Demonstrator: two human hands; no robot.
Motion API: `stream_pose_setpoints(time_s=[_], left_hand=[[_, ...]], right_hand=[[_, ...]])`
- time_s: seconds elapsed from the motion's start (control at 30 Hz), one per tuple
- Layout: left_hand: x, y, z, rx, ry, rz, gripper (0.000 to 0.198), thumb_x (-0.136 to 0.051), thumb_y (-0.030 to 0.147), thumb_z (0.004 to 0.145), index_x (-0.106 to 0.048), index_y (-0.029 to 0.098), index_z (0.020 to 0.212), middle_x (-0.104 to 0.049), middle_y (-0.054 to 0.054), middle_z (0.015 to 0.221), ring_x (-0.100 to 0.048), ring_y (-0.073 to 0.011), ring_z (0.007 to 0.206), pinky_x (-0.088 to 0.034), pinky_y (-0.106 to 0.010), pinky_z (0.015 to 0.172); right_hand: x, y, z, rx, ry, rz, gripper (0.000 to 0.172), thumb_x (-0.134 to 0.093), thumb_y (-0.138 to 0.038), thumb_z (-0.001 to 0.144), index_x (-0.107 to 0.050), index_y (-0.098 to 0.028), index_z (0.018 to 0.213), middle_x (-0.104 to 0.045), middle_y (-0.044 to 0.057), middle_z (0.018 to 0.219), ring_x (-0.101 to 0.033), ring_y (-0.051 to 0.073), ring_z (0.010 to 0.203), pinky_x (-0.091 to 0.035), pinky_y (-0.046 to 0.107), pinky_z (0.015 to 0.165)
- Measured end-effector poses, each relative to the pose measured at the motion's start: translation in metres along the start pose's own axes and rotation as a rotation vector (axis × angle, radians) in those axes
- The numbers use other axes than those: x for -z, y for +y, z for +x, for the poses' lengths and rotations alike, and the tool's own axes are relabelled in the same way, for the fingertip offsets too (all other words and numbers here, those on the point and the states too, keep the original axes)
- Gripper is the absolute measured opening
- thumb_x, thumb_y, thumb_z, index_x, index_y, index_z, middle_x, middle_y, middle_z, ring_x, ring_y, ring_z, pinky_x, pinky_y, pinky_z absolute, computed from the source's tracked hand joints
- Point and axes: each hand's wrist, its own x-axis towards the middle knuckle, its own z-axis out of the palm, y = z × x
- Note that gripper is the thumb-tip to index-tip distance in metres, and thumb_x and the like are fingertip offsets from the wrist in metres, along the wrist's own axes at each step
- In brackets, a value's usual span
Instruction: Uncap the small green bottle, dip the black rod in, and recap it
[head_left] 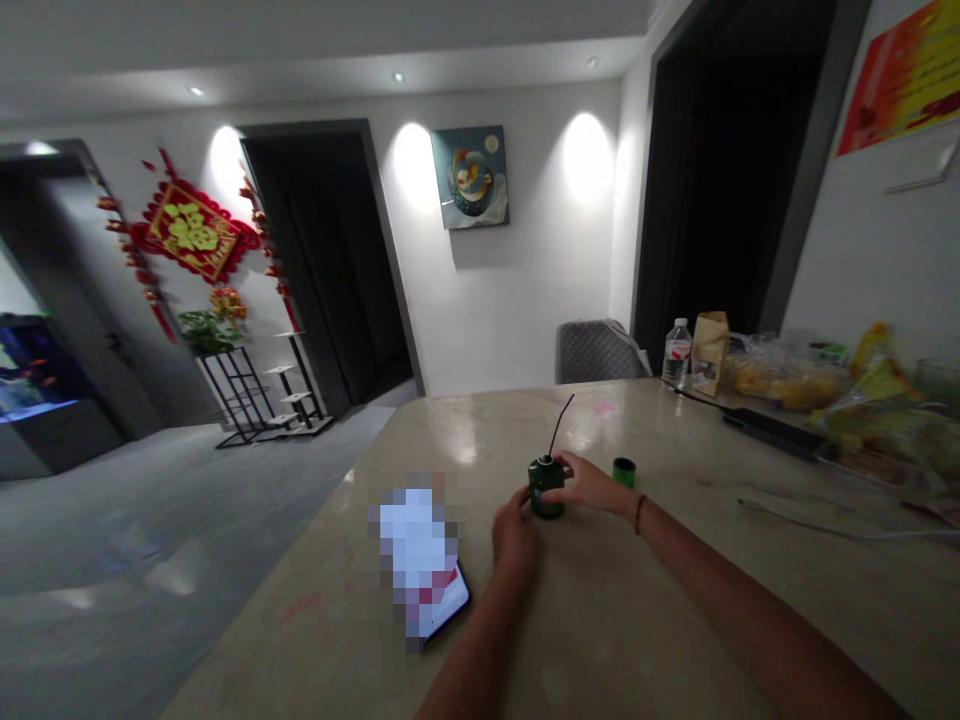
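A small dark green bottle (545,475) stands upright on the tabletop, with a thin black stick (559,430) rising slantwise from its top. My left hand (514,535) holds the bottle from its left side, and part of those fingers is hidden behind it. On the other side my right hand (589,487) grips it between thumb and fingers, near the shoulder. A short green cylinder (624,473), dark and hollow-looking at its top, stands just right of my right hand. Left of my left forearm lies a phone (450,607) with a lit screen, mostly blurred out.
The glossy beige table (337,600) has its left edge beyond the phone. Toward the right are a water bottle (678,355), a paper bag (710,353), bagged food (787,380), a black power strip (775,433) and a pale cable (817,527). A grey chair (598,352) stands behind.
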Motion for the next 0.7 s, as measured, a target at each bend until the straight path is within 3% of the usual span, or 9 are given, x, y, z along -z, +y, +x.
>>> stream_pose_setpoints(time_s=[0.27, 0.47, 0.7], left_hand=[[0.001, 0.001, 0.002, 0.083, 0.056, 0.02, 0.048, -0.036, -0.001, 0.065, -0.054, 0.013, 0.107, -0.057, -0.007, 0.112, -0.048, -0.0138, 0.107, -0.032, -0.023, 0.094], [0.0, -0.001, 0.003, 0.166, 0.108, -0.012, 0.042, -0.038, 0.004, 0.069, -0.052, 0.015, 0.107, -0.056, -0.006, 0.112, -0.047, -0.0133, 0.106, -0.033, -0.023, 0.092], [-0.002, -0.003, 0.004, 0.162, 0.077, 0.032, 0.036, -0.039, 0.007, 0.07, -0.055, 0.017, 0.101, -0.057, -0.006, 0.108, -0.049, -0.0141, 0.104, -0.034, -0.025, 0.09]], right_hand=[[-0.011, 0.036, 0.0, -0.054, -0.073, 0.132, 0.066, -0.074, -0.023, 0.048, -0.047, -0.016, 0.108, -0.062, 0.007, 0.101, -0.059, 0.021, 0.09, -0.045, 0.036, 0.082], [0.004, 0.066, 0.043, -0.113, 0.08, 0.041, 0.061, -0.073, -0.016, 0.047, -0.053, -0.015, 0.104, -0.062, 0.009, 0.101, -0.058, 0.023, 0.094, -0.043, 0.037, 0.086], [0.012, 0.079, 0.09, -0.148, 0.039, -0.078, 0.05, -0.069, -0.018, 0.054, -0.054, -0.012, 0.101, -0.062, 0.01, 0.104, -0.058, 0.019, 0.094, -0.042, 0.032, 0.086]])
